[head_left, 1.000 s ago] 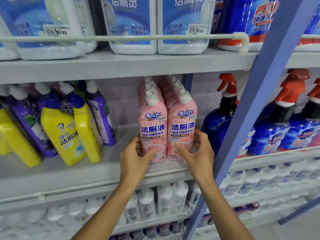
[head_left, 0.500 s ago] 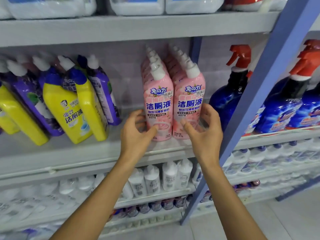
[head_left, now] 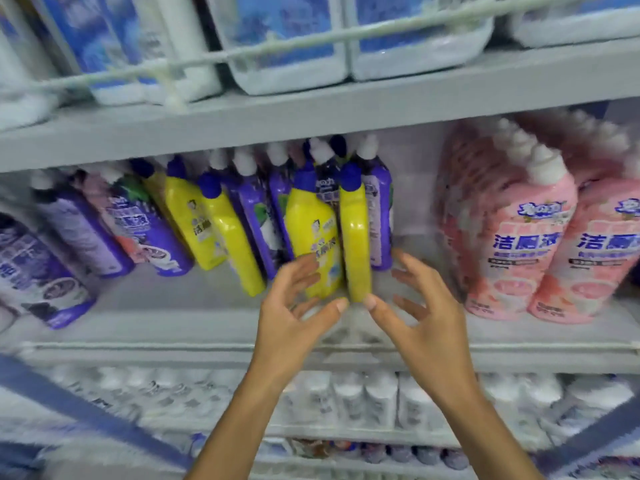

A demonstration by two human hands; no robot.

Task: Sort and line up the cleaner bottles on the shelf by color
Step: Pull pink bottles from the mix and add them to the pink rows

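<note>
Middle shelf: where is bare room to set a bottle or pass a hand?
Bare shelf: between the rightmost purple bottle and the pink bottles, and along the front, left of the left hand. The yellow and purple bottles are crowded.

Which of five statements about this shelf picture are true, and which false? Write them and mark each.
1. The pink bottles stand to the right of the yellow bottles. True.
2. Each hand grips a pink bottle. False: the left hand and right hand are open, in front of the yellow bottles.
3. Purple bottles are mixed among the yellow ones. True.
4. The yellow bottles have red tops. False: their caps are blue.
5. White jugs sit on the upper shelf. True.
</note>
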